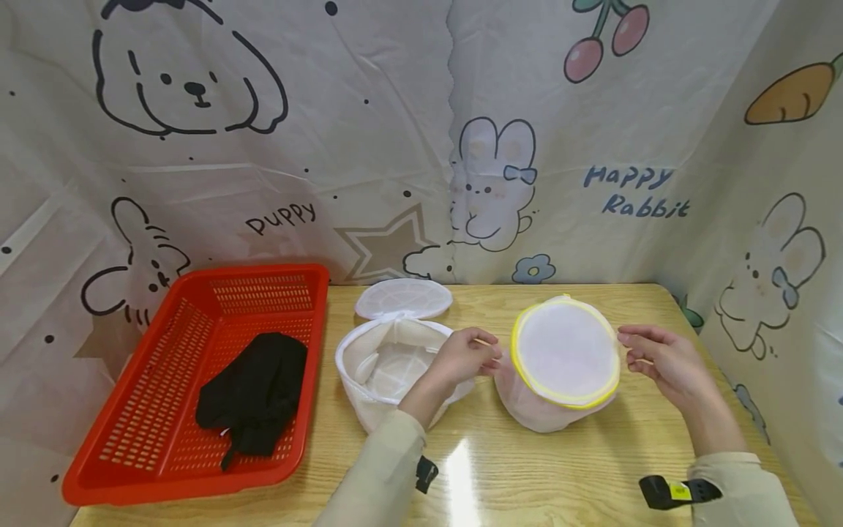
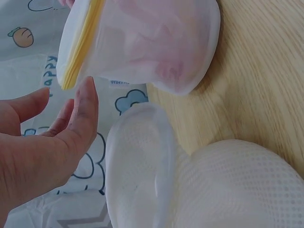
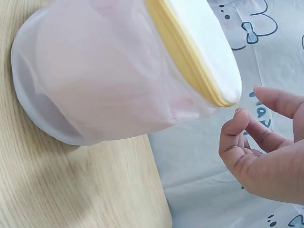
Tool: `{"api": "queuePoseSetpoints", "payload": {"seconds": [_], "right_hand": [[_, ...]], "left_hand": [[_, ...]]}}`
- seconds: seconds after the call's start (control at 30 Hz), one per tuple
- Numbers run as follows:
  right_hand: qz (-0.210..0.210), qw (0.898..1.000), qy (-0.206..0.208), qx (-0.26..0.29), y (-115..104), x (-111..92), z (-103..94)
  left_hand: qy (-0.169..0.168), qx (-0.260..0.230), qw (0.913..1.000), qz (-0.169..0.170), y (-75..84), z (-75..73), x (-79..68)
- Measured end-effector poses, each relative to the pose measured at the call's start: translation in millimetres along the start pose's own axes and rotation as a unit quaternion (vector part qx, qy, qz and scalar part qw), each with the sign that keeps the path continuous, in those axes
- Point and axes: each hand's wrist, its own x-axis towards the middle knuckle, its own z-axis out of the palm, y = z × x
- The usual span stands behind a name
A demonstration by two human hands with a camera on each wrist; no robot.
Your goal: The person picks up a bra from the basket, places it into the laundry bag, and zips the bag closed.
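A round mesh laundry bag [image 1: 568, 353] with yellow zipper trim stands upright on the table, its white lid closed over it. Pinkish contents show through its sides in both wrist views. Beside its left edge is my left hand [image 1: 465, 357], fingers loosely extended; the left wrist view shows the fingertips [image 2: 88, 88] close to the yellow zipper [image 2: 80, 52], and contact is unclear. My right hand [image 1: 665, 364] hovers off the right edge with bent fingers and nothing held. Left of the closed bag, a white mesh laundry bag [image 1: 356, 399] stands with its lid [image 1: 403, 298] flipped back.
A red plastic basket [image 1: 187, 484] occupies the table's left side, with a black cloth item [image 1: 260, 391] lying inside. Behind the wooden table [image 1: 514, 483] hangs a cartoon-printed curtain [image 1: 395, 146], which also runs along the right side.
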Motion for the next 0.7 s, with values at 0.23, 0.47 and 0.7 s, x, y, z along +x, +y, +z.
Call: {"api": "queuePoseSetpoints", "payload": {"seconds": [0.23, 0.47, 0.7], "right_hand": [[-0.010, 0.999, 0.031, 0.005, -58, -34, 41.7], [-0.035, 0.998, 0.011, 0.049, -101, -59, 82.3], [-0.058, 0.998, -0.031, 0.022, -108, -59, 101.2]], "left_hand": [[0.012, 0.005, 0.9999, 0.009, 9.9, -15.8, -4.2], [0.032, 0.039, 0.9982, 0.034, 18.6, -33.8, -12.0], [0.063, 0.086, 0.9924, 0.061, 24.0, -54.6, -21.7]]}}
